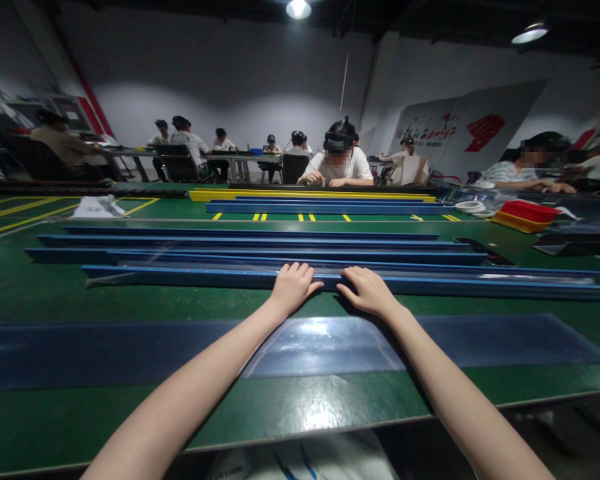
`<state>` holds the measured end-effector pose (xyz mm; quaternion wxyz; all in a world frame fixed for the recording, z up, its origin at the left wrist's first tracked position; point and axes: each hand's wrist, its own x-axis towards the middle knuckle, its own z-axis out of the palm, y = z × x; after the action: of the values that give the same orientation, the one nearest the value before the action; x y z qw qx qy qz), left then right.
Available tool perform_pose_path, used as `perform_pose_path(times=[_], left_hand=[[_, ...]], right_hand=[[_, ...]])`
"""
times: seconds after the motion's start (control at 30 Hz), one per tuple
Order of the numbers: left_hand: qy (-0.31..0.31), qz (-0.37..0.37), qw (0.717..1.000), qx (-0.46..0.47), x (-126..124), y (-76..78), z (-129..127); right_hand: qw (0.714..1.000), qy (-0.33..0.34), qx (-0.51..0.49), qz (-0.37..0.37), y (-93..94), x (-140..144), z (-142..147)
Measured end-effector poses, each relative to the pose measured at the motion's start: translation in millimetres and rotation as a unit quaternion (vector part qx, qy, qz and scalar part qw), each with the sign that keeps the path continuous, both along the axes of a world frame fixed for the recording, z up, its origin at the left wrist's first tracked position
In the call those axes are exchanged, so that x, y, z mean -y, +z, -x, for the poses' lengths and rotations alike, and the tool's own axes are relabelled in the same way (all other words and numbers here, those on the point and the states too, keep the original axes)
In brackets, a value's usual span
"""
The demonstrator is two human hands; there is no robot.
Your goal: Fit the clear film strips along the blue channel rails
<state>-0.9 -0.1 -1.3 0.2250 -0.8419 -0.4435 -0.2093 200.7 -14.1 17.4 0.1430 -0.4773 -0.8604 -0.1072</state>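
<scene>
Two hands resting on the nearest blue rail

Nearest lies a dark glossy sheet (130, 353) on the green surface (40, 287). Beyond it, at 12 o'clock, the left hand (293, 287) and the right hand (367, 291) lie side by side, palms down, fingers curled over the nearest blue rail (180, 275), pressing rather than clenching. More blue rails (230, 240) follow, then a red tray (527, 212) at 2 o'clock, then seated people (337, 167).
</scene>
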Motion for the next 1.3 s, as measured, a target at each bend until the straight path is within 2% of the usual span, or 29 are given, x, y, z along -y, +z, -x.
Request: perform_pose_path(times=[1.3], left_hand=[[-0.003, -0.021, 1.0, 0.001, -2.8, -4.5, 0.6]], right_hand=[[1.0, -0.002, 0.002, 0.015, 1.7, 0.6, 1.4]])
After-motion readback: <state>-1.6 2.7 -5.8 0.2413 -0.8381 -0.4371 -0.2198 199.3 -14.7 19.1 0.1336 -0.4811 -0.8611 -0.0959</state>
